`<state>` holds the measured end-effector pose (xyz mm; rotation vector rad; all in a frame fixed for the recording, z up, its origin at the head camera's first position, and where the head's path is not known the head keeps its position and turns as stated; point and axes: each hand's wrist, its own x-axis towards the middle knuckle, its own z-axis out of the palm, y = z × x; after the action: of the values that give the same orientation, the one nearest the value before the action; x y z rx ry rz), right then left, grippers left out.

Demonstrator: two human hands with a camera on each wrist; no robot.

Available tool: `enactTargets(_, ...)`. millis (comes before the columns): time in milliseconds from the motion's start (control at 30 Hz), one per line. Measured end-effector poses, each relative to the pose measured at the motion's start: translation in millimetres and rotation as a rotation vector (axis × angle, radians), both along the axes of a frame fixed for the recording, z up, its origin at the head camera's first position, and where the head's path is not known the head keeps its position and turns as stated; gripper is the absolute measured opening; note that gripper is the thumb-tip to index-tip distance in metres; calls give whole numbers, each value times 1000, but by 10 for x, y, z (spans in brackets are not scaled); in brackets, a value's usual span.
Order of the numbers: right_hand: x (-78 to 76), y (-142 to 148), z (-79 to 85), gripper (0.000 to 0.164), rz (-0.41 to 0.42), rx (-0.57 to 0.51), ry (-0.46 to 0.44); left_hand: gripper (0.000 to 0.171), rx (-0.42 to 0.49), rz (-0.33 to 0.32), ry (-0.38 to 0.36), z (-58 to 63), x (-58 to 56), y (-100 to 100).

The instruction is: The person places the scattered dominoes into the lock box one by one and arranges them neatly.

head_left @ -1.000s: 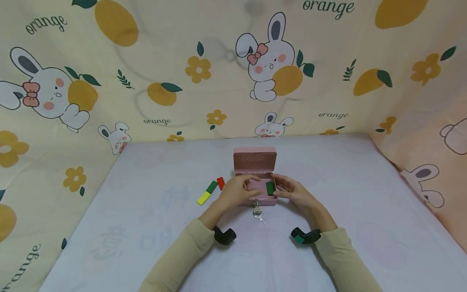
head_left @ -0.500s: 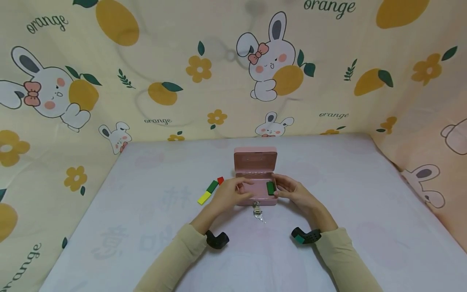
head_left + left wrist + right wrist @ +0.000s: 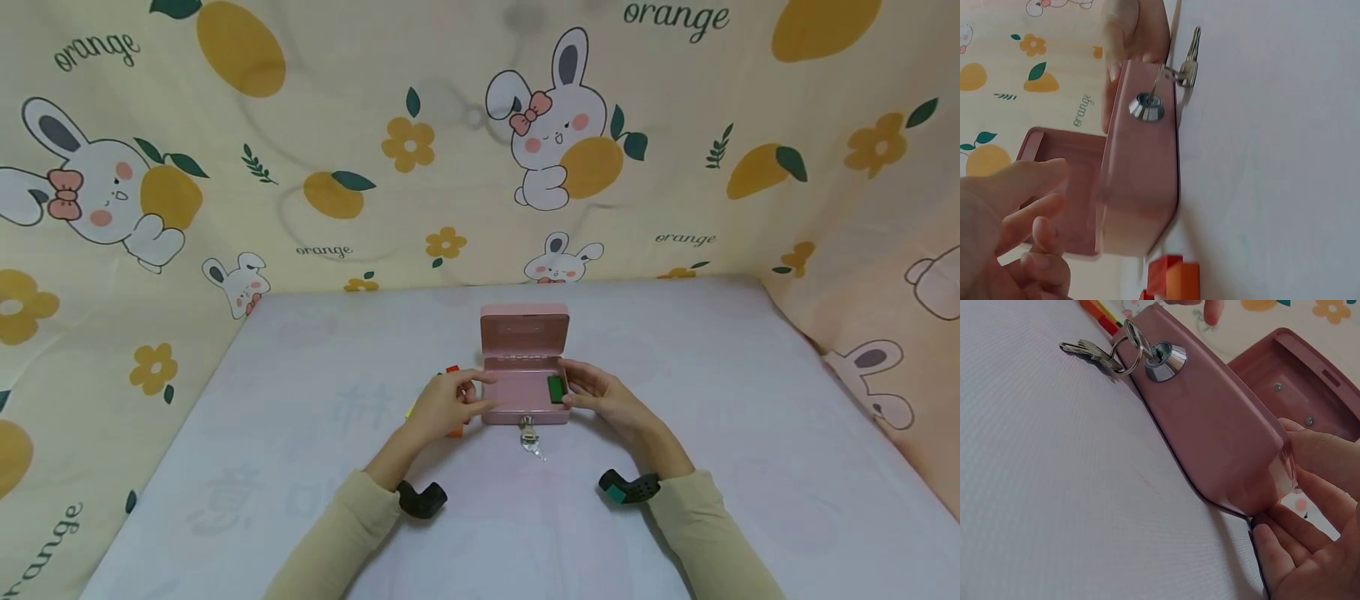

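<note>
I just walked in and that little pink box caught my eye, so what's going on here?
A person is working with both hands at an open pink box on a white table. The right hand rests against the box's right side. The left hand is at the left edge, with nothing visible in its fingers. A green block sits inside, at the right. More coloured blocks lie outside, left of the box, and keys hang at its front lock.
</note>
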<state>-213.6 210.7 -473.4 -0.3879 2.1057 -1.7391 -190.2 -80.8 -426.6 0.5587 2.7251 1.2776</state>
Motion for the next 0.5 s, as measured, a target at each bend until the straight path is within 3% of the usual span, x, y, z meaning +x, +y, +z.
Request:
enactTargets(167,4,1,1,69,-1,0,12,33,-8,30,-14,-13,1,-73)
enactTargets(500,16,-7,24,68,3,2,7,30,18,15,-38,-55,37,-232)
